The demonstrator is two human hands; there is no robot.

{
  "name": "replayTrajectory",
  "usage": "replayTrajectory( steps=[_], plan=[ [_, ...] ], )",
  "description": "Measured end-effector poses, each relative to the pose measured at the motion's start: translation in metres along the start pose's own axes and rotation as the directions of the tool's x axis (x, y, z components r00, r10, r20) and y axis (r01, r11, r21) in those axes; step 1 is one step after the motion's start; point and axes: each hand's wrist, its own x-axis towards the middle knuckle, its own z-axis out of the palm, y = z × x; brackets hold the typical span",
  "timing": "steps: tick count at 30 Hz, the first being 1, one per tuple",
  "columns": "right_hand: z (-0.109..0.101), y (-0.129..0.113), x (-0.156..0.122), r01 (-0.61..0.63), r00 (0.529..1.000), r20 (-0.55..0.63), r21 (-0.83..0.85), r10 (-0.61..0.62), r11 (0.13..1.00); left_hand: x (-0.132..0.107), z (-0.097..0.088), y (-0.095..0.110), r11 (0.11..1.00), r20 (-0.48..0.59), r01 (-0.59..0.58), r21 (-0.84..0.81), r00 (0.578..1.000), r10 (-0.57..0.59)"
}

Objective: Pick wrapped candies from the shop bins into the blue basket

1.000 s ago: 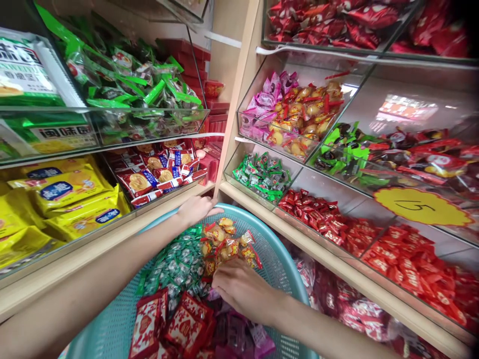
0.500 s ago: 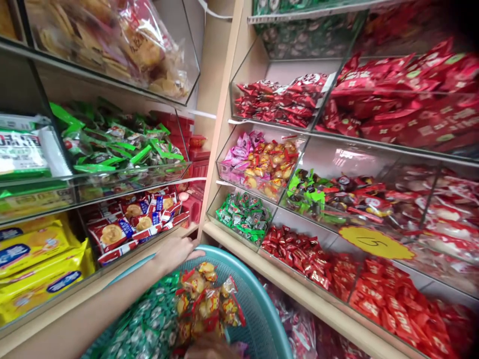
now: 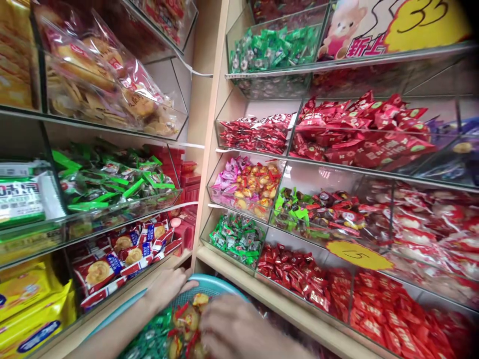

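My left hand (image 3: pixel 168 286) grips the far rim of a teal plastic basket (image 3: pixel 219 285) at the bottom of the view. Inside the basket lie yellow-and-red wrapped candies (image 3: pixel 187 319) and green wrapped candies (image 3: pixel 149 341). My right hand (image 3: pixel 234 326) is raised over the yellow-and-red candies, blurred by motion, and its fingers do not show clearly. Straight ahead, a clear bin holds the same yellow-and-red candies beside pink ones (image 3: pixel 247 187).
Wooden shelves with clear bins fill both sides. On the right are green candies (image 3: pixel 235 237), red candies (image 3: pixel 295 271) and red packets (image 3: pixel 359 127), with a yellow price tag (image 3: pixel 354 254). On the left are biscuit packs (image 3: pixel 127 252), green packets (image 3: pixel 112 177) and yellow packs (image 3: pixel 26 299).
The view has tilted upward, so the basket has dropped to the bottom edge and higher shelves show. My right hand has lifted from the basket's contents and is now blurred.
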Motion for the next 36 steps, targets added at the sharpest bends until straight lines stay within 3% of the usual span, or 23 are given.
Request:
replayTrajectory(
  steps=[3, 5, 7, 9, 12, 17, 20, 23, 25, 36],
  plan=[
    [-0.061, 0.033, 0.038, -0.095, 0.964, -0.258, -0.081, 0.071, 0.992, -0.001, 0.001, 0.000, 1.000, -0.004, 0.000, -0.006, 1.000, 0.000],
    [-0.101, 0.062, 0.066, -0.159, 0.912, -0.403, -0.165, 0.081, 0.973, -0.001, 0.002, -0.001, 1.000, -0.018, 0.005, -0.006, 1.000, -0.005],
    [-0.132, 0.093, 0.091, -0.316, 0.855, -0.491, -0.240, 0.166, 0.918, -0.002, 0.002, -0.001, 1.000, -0.028, 0.012, -0.016, 1.000, -0.012],
    [-0.150, 0.120, 0.110, -0.512, 0.791, -0.530, -0.299, 0.305, 0.806, -0.002, 0.002, -0.001, 0.999, -0.035, 0.020, -0.031, 0.999, -0.021],
    [-0.154, 0.146, 0.125, -0.684, 0.713, -0.537, -0.394, 0.450, 0.614, -0.002, 0.001, -0.002, 0.999, -0.030, 0.033, -0.018, 0.999, -0.034],
    [-0.144, 0.156, 0.128, -0.675, 0.738, -0.524, -0.556, 0.425, 0.485, -0.001, 0.000, -0.001, 0.999, -0.001, 0.051, 0.011, 0.999, -0.051],
    [-0.146, 0.157, 0.130, -0.628, 0.778, -0.488, -0.620, 0.396, 0.470, 0.000, -0.001, 0.001, 0.999, 0.008, 0.047, -0.012, 0.999, -0.047],
    [-0.150, 0.162, 0.134, -0.511, 0.858, -0.388, -0.713, 0.337, 0.480, 0.001, 0.000, 0.001, 0.998, 0.016, 0.047, -0.035, 0.999, -0.047],
    [-0.151, 0.167, 0.137, -0.457, 0.887, -0.346, -0.748, 0.305, 0.481, 0.003, 0.001, 0.001, 0.998, 0.019, 0.058, -0.037, 0.998, -0.057],
    [-0.147, 0.163, 0.135, -0.582, 0.813, -0.459, -0.653, 0.359, 0.484, 0.001, 0.003, 0.000, 0.997, -0.022, 0.068, -0.038, 0.997, -0.069]
  ],
)
